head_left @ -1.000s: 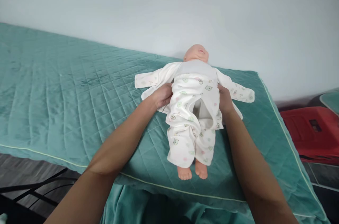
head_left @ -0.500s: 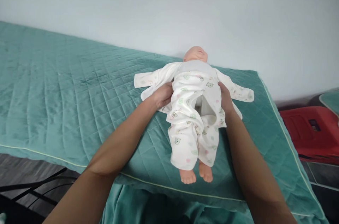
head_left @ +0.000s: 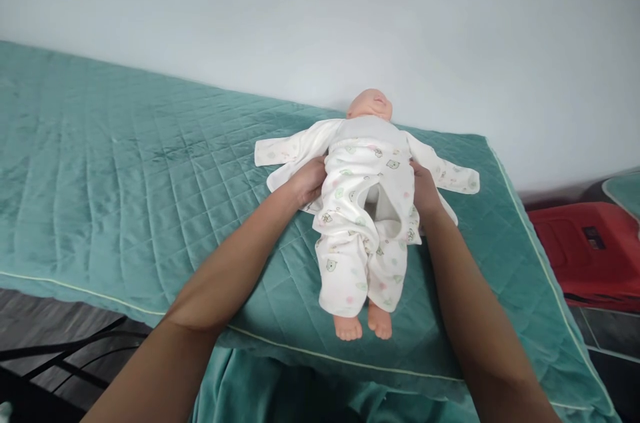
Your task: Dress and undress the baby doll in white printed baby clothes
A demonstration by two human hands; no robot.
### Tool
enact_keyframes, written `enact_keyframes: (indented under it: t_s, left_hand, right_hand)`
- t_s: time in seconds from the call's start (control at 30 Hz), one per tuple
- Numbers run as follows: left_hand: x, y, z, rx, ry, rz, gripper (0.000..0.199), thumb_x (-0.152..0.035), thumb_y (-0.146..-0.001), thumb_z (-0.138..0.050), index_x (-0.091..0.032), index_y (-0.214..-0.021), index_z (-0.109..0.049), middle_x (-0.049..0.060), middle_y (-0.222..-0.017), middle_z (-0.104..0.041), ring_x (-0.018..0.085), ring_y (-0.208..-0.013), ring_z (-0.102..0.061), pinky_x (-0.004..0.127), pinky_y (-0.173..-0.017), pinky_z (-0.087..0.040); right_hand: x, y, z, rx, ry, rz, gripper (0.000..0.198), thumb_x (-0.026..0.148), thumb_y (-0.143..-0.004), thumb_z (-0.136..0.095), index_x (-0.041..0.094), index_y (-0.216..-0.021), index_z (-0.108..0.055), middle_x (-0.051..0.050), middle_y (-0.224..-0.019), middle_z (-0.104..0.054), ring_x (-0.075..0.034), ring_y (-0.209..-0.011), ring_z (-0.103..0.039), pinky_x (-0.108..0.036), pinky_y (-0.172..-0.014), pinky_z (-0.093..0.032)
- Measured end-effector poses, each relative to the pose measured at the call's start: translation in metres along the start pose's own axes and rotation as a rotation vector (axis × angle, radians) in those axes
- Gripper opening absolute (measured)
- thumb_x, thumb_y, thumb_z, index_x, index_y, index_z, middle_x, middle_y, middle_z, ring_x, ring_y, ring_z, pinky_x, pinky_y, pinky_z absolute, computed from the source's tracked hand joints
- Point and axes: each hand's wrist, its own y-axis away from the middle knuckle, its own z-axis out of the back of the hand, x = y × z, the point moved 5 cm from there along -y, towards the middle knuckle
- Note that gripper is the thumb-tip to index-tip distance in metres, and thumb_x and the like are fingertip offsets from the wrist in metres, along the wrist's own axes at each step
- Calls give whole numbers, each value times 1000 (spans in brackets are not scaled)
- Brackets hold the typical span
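A baby doll [head_left: 370,105] lies on its back on the bed, head toward the wall and bare feet toward me. White printed baby trousers [head_left: 345,263] cover its legs and reach high up its trunk, with an open slit at the crotch. Beneath the doll a white long-sleeved baby top [head_left: 285,148] is spread, its sleeves out to both sides. My left hand [head_left: 309,183] is closed on the trousers' left side near the waist. My right hand [head_left: 424,186] grips their right side at about the same height. The fingertips of both hands are partly hidden by the cloth.
The bed has a green quilted cover [head_left: 125,189] with a pale piped edge. A light wall [head_left: 280,16] runs behind it. Right of the bed stands a red case [head_left: 590,249]. Black metal bars [head_left: 65,349] show at the lower left.
The doll's legs and feet have shifted slightly left and up, away from me. Both hands keep their hold at the sides of the trousers, almost in place.
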Motion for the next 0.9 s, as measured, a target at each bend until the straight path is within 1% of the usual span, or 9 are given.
enact_keyframes:
  t_s: [0.13,0.23,0.3,0.4,0.5,0.63,0.73,0.83,0.9]
  left_hand:
    - [-1,3,-1,-19,-48,-33,26,-18,-77,-72,-11,-103,-74,10,-84,-78,24,-91,-74,36,-90,-58]
    - [-3,5,0,-36,-168,-90,29,-26,-74,-75,-11,-98,-74,10,-84,-77,26,-94,-73,39,-92,-56]
    - [-8,6,3,-62,-344,-188,30,-34,-74,-74,-12,-95,-74,10,-86,-78,29,-97,-71,42,-95,-55]
    - [-18,7,4,-78,-645,-383,30,-41,-76,-70,-15,-91,-75,9,-94,-78,33,-103,-68,47,-102,-51]
    - [-25,8,7,-129,-817,-519,27,-42,-79,-66,-19,-90,-73,9,-101,-77,34,-108,-66,47,-108,-46]
    - [-24,5,16,-225,-845,-548,20,-34,-81,-63,-20,-94,-69,9,-106,-75,32,-108,-65,46,-107,-46]
    - [-18,-2,24,-231,-740,-501,20,-22,-79,-60,-19,-98,-66,7,-103,-74,26,-100,-66,41,-98,-51]
    - [-17,-5,30,-279,-649,-488,22,-15,-79,-57,-19,-100,-63,4,-97,-73,20,-92,-67,35,-89,-54]
    - [-26,-1,31,-362,-672,-589,17,-18,-84,-57,-19,-99,-63,3,-96,-72,18,-92,-67,34,-90,-53]
  right_hand:
    - [-1,-2,0,6,11,-16,29,52,-68,-75,23,-70,-68,-4,-84,-74,-29,-92,-66,-42,-90,-51]
    - [1,-2,2,-12,67,9,28,50,-70,-74,24,-73,-64,-3,-84,-72,-27,-91,-63,-41,-88,-51]
    - [0,-1,4,-28,83,23,29,49,-71,-74,25,-74,-60,-2,-82,-71,-25,-88,-62,-39,-84,-51]
    - [-2,-2,4,-38,55,36,30,49,-71,-74,25,-74,-57,0,-77,-69,-23,-83,-60,-37,-78,-50]
    - [-7,-4,4,-42,25,31,30,48,-70,-73,24,-76,-56,1,-75,-67,-21,-79,-58,-34,-73,-48]
    - [-15,-7,8,-118,49,4,23,38,-69,-70,23,-81,-58,2,-72,-65,-19,-75,-58,-32,-71,-46]
    - [-14,-6,14,-209,91,36,13,26,-72,-63,23,-84,-59,2,-73,-64,-18,-73,-59,-32,-72,-46]
    - [0,0,17,-321,131,161,5,23,-78,-62,23,-83,-61,1,-77,-62,-17,-74,-58,-33,-73,-47]
    - [13,7,16,-348,115,285,3,26,-84,-63,23,-84,-62,1,-80,-61,-16,-76,-57,-32,-73,-47]
